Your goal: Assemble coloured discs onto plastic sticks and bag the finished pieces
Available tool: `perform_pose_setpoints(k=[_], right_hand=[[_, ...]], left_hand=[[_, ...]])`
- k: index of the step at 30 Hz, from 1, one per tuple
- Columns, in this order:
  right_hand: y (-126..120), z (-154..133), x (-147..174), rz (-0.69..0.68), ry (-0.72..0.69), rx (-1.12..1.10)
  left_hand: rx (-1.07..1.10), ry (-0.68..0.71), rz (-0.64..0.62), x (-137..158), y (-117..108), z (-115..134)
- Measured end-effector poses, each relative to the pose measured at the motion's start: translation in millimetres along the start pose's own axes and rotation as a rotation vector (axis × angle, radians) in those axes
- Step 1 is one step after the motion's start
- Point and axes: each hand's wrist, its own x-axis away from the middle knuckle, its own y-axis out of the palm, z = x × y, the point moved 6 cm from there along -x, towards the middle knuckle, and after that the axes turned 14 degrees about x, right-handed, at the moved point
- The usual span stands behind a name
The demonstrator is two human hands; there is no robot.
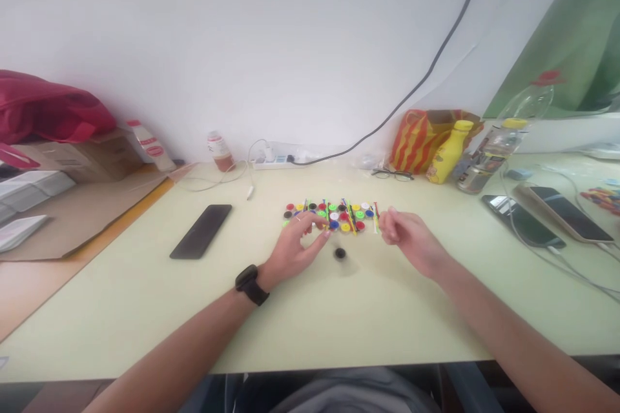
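Note:
Rows of small round discs (334,216) in red, yellow, green, blue, white and black lie in a block on the table, with thin coloured sticks (351,219) between some of them. My left hand (298,248) reaches over the left part of the block, thumb and forefinger apart, its fingers hiding some discs. A lone black round piece (340,253) sits just in front of the block, right of my left thumb. At the block's right end, my right hand (409,235) is closed, fingers curled beside the last sticks. What it holds, if anything, is hidden.
A black phone (201,232) lies left on the table (310,329). Two more phones with cables (571,213) are at right. Bottles, a striped bag (421,135), glasses (392,174) and a power strip (281,160) line the wall. A cardboard box (92,155) stands far left.

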Motion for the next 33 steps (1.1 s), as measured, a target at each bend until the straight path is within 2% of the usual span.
perform_pose_setpoints(k=[3,6,8,11,14,17,20,25,33], right_hand=[[-25.6,-7.8,-10.7,0.113,-0.011,0.119],[-48.1,-12.0,-25.1,0.136,0.049,0.325],[-59.0,-9.8,-34.9,0.147,0.069,0.506],[-68.1,0.3,-45.0,0.233,0.017,0.748],[-61.0,12.9,-46.7,0.246,-0.109,0.947],[-39.9,19.3,-41.4,0.114,-0.254,1.025],[-18.7,18.7,-34.4,-0.006,-0.330,1.083],[-2.2,20.9,-32.5,-0.056,-0.344,1.167],[-3.2,17.4,-32.3,-0.028,-0.323,1.181]], left_hand=[[0.001,-0.007,0.011,-0.1,-0.8,-3.6],[-0.002,-0.014,0.027,-0.9,-2.0,-7.7],[-0.002,-0.016,0.042,-1.9,-3.0,-9.7],[-0.014,-0.020,0.057,-3.4,-4.1,-11.1],[-0.027,-0.014,0.059,-4.2,-4.5,-10.3],[-0.026,-0.012,0.058,-4.1,-4.6,-9.6],[-0.022,-0.009,0.051,-3.7,-3.9,-10.1],[-0.017,0.007,0.047,-3.3,-2.8,-11.1],[-0.025,0.003,0.044,-2.8,-1.4,-10.0]])
